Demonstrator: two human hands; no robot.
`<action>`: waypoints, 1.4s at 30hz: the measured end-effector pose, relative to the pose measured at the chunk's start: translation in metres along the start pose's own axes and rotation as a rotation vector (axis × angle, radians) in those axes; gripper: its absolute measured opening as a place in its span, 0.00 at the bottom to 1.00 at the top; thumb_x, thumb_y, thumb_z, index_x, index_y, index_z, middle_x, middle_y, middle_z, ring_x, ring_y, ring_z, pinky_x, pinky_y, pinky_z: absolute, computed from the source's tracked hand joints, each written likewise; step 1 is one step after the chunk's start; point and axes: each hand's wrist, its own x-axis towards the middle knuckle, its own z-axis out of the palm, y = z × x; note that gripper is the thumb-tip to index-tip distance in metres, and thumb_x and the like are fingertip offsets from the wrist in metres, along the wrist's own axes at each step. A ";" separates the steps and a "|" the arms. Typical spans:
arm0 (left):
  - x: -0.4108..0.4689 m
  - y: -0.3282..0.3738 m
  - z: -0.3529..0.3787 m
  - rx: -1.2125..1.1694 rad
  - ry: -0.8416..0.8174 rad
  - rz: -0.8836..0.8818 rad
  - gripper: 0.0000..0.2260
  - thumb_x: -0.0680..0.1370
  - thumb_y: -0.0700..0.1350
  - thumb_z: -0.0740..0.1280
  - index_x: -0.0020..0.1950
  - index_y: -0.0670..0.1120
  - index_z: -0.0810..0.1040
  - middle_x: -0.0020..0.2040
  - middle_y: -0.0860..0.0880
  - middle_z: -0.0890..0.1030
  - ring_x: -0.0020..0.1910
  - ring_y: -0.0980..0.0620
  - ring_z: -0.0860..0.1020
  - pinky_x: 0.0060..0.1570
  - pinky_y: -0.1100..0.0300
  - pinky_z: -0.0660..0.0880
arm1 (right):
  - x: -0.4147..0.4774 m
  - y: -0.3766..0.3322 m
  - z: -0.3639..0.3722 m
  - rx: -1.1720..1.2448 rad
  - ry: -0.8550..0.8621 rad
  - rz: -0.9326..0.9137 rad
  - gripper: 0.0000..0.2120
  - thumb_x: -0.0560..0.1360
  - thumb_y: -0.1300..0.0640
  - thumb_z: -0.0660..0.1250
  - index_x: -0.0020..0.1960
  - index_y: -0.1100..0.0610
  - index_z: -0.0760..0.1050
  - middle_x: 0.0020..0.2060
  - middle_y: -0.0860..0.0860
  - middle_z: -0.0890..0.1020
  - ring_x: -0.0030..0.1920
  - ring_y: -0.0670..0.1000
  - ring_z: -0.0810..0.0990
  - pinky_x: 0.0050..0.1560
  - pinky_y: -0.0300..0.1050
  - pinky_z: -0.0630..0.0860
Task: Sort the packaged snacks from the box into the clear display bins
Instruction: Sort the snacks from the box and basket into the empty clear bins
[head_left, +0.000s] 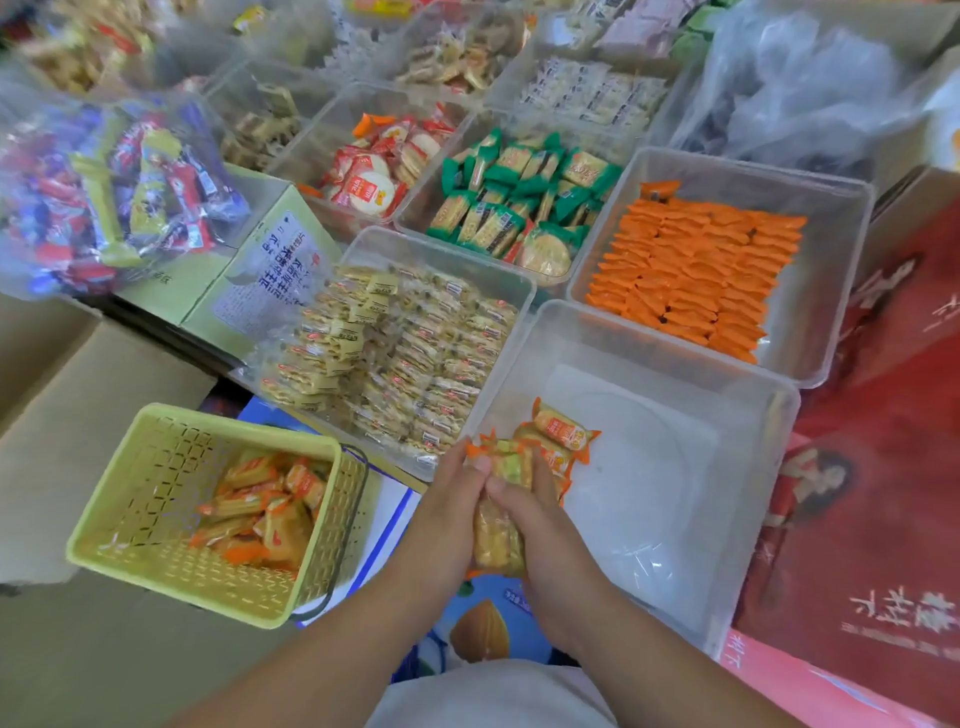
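Observation:
My left hand (451, 499) and my right hand (540, 525) together grip a stack of orange-and-yellow snack packets (500, 519) over the near left corner of a clear display bin (748, 499). Inside that bin, just beyond my fingers, lie two of the same orange packets (563, 431). A yellow-green plastic basket (156, 478) to the left holds several more orange packets (265, 514).
Clear bins beyond hold pale yellow packets (405, 358), orange packets (696, 275), green packets (524, 202) and red-white packets (379, 166). A bag of mixed sweets (104, 192) rests on a green box (260, 270). Cardboard (78, 426) lies left, a red box (883, 467) right.

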 end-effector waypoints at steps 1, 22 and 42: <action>0.005 -0.002 0.004 0.015 -0.015 0.016 0.11 0.86 0.50 0.58 0.64 0.57 0.79 0.57 0.49 0.86 0.55 0.51 0.85 0.49 0.54 0.83 | 0.000 0.000 -0.004 0.014 0.001 0.002 0.40 0.68 0.44 0.73 0.78 0.43 0.62 0.64 0.48 0.82 0.61 0.49 0.83 0.56 0.51 0.82; 0.180 -0.020 0.052 1.626 -0.394 0.573 0.39 0.77 0.54 0.71 0.83 0.45 0.58 0.82 0.42 0.61 0.80 0.41 0.59 0.78 0.49 0.57 | 0.014 -0.004 -0.139 0.081 0.516 -0.110 0.31 0.69 0.45 0.72 0.70 0.53 0.72 0.48 0.53 0.84 0.45 0.54 0.85 0.41 0.52 0.82; 0.210 -0.018 0.063 1.894 -0.643 0.376 0.16 0.77 0.43 0.67 0.65 0.47 0.73 0.58 0.46 0.78 0.52 0.44 0.78 0.48 0.51 0.75 | 0.023 0.004 -0.149 0.029 0.572 -0.043 0.28 0.67 0.44 0.74 0.65 0.47 0.75 0.49 0.51 0.85 0.48 0.54 0.87 0.43 0.51 0.84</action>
